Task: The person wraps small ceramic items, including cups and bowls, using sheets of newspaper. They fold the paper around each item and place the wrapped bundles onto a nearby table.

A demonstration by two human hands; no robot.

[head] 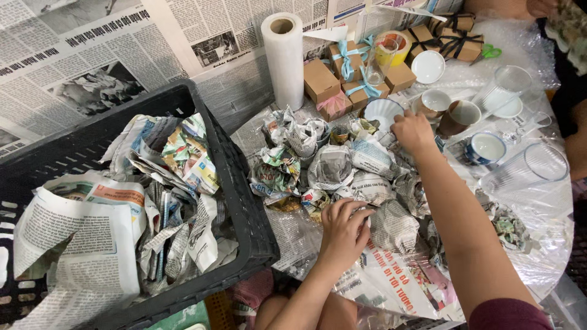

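My left hand [342, 229] rests with curled fingers on a newspaper-wrapped bundle [391, 225] near the front of the round table. My right hand [413, 131] reaches farther back, its closed fingers touching a white shell-shaped dish [382, 112] beside another wrapped bundle [370, 157]. Between the hands lies a heap of several newspaper-wrapped pieces [330, 168]. Whether either hand truly grips something is hard to tell.
A black plastic crate [241, 201] full of crumpled newspaper stands at the left. Behind are a white paper roll [284, 58], small ribboned cardboard boxes [348, 70], a tape roll [391, 46], cups [461, 116] and clear plastic glasses [529, 168] on bubble wrap. Another person's arm [578, 140] is at the right edge.
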